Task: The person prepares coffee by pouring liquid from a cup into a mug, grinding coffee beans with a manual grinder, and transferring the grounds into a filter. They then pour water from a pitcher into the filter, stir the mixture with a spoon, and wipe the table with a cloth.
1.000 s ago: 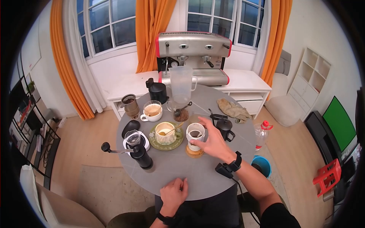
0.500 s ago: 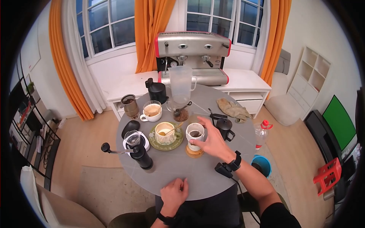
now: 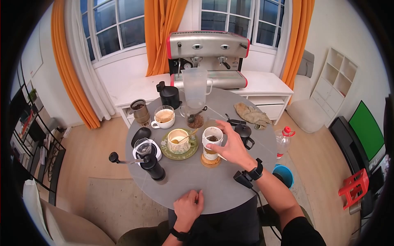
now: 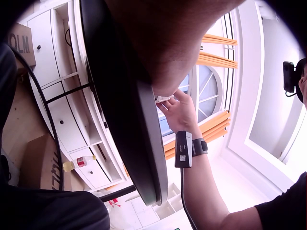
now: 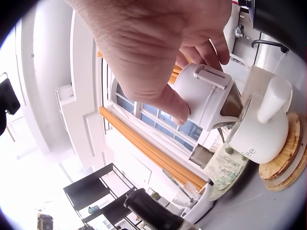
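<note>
My right hand point(image 3: 234, 147) pinches a white dripper point(image 3: 212, 137) between thumb and fingers, with dark grounds inside it. Just below is a white mug point(image 3: 210, 154) on a round wooden coaster point(image 3: 211, 163). In the right wrist view the dripper point(image 5: 201, 98) tilts close over the mug point(image 5: 264, 139); whether they touch I cannot tell. My left hand point(image 3: 188, 207) rests at the table's near edge, fingers loosely curled, holding nothing. Left of the mug, a patterned cup point(image 3: 179, 144) with a spoon stands on a green saucer point(image 3: 191, 154).
A hand grinder point(image 3: 152, 167), a scale point(image 3: 152, 151), a white cup point(image 3: 163, 122) and a metal canister point(image 3: 140, 112) stand at the left. Further back are a clear pitcher point(image 3: 194, 87) and a black kettle point(image 3: 169, 96). At the right lie a small black pot point(image 3: 243, 133) and a cloth point(image 3: 251, 115).
My right hand has lifted the dripper slightly, and the mug's handle now shows beneath it. The head view has tilted a little. My left hand has not moved.
</note>
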### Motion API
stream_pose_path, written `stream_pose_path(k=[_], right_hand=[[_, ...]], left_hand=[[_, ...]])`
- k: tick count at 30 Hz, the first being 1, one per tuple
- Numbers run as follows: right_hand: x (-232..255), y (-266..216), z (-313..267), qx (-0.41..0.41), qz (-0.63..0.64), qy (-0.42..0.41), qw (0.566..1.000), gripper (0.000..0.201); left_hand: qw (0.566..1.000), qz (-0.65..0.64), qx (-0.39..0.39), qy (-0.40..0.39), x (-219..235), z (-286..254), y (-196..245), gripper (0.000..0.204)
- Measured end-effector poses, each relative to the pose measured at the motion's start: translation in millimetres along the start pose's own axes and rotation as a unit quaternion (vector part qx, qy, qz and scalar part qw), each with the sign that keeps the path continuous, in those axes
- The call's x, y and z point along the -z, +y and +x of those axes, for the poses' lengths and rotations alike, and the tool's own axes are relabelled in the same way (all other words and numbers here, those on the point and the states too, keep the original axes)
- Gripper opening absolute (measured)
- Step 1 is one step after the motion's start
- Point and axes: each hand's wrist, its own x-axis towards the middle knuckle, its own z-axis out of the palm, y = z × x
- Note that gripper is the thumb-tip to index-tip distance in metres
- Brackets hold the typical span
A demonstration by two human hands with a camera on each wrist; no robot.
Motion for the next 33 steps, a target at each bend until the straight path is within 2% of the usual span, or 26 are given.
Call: stream_pose_path(k=[11, 14, 17, 20, 23, 24, 27, 29, 30, 33], right_hand=[[-5.2, 12.7, -9.2, -0.017, 0.004, -0.025, 1.000, 0.094], [-2.2, 9.0, -11.7, 0.011, -0.046, -0.009, 0.999, 0.096], [10.3, 8.7, -17.3, 0.064, -0.080, 0.058, 0.993, 0.093], [30.4, 11.5, -26.0, 0.051, 0.003, 0.135, 0.990, 0.068], [69.0, 38.9, -29.1, -0.036, 0.060, 0.182, 0.981, 0.037], [86.5, 51.8, -26.4, -0.073, 0.040, 0.194, 0.977, 0.031], [136.4, 102.8, 0.0, -0.154, -0.056, 0.201, 0.966, 0.035], [155.5, 181.5, 20.0, -0.119, -0.228, 0.173, 0.951, 0.037], [157.8, 206.0, 27.3, -0.100, -0.310, 0.159, 0.932, 0.038], [152.2, 215.4, 38.2, -0.119, -0.335, 0.114, 0.928, 0.040]], left_hand=[[1.000, 0.004, 0.001, -0.003, -1.5, 0.0, -1.5, 0.038], [1.000, 0.003, 0.000, -0.002, -2.1, 0.2, -1.6, 0.038], [1.000, 0.003, 0.000, -0.004, -1.5, 0.0, -2.5, 0.038], [1.000, 0.003, -0.003, -0.001, -1.2, 0.4, -1.8, 0.037], [1.000, -0.001, -0.002, 0.000, -2.4, -0.5, -2.3, 0.037], [1.000, -0.002, 0.000, 0.000, -2.3, -1.5, -2.5, 0.037], [1.000, 0.002, 0.000, -0.005, -2.3, -1.3, -2.2, 0.037], [1.000, 0.005, 0.006, -0.010, 0.9, 0.6, 1.8, 0.037], [1.000, 0.008, 0.009, -0.012, 2.4, 2.1, 2.7, 0.037], [1.000, 0.012, 0.012, -0.014, 1.1, -0.4, 0.4, 0.035]])
